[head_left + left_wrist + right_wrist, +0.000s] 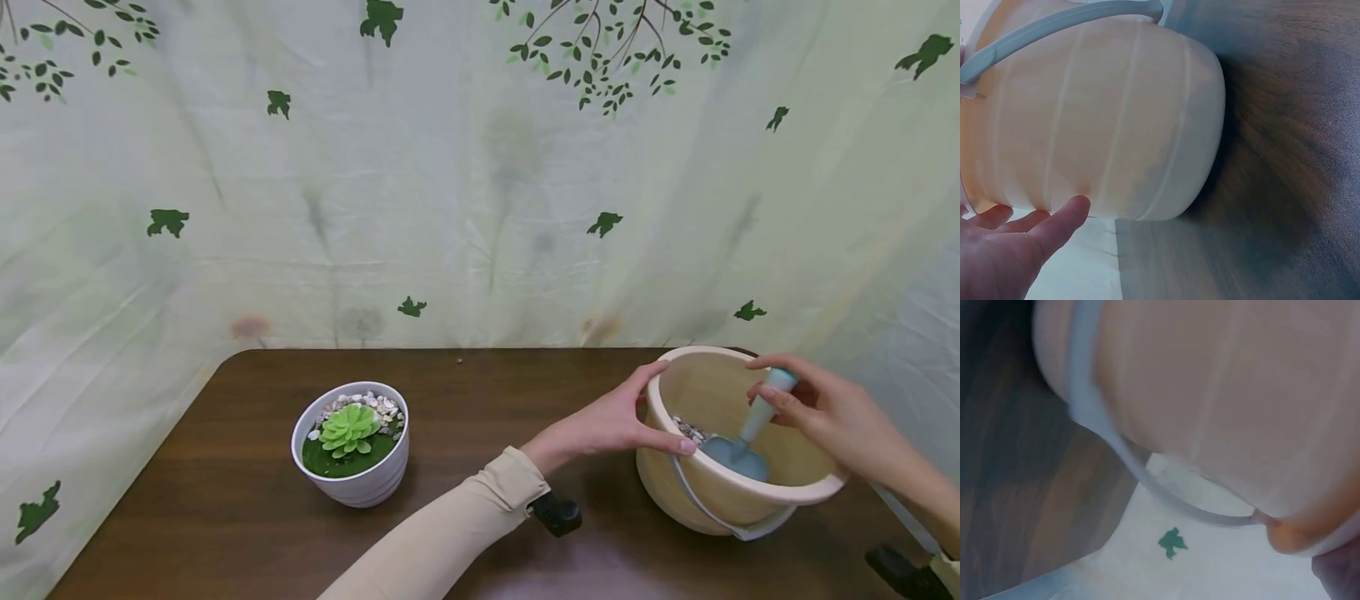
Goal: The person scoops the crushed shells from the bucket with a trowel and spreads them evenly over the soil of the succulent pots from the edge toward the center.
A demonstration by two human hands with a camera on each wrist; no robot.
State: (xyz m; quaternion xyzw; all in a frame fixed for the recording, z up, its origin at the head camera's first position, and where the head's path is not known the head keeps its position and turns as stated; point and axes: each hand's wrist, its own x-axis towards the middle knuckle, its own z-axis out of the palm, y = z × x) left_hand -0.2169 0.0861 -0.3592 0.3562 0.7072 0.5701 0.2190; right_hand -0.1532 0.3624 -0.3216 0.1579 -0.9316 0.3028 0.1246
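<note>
On the right of the table stands a cream bucket point(693, 500) with a grey-blue handle point(1072, 19). My left hand point(592, 432) holds its left side, thumb at the rim and fingers along the outer wall, as the left wrist view also shows. My right hand point(840, 417) pinches the pale handle of a small blue-grey trowel point(759, 415) over the bucket's opening. The trowel points down, its blade inside the bucket beside some small pebbles point(688, 430). In the right wrist view the bucket's wall fills much of the picture, and the trowel is hidden.
A white pot point(367, 487) stands on the left of the brown table point(480, 400), holding a green succulent point(349, 429), green moss-like cover and pebbles. A pale curtain with leaf prints point(465, 208) hangs behind the table's back edge.
</note>
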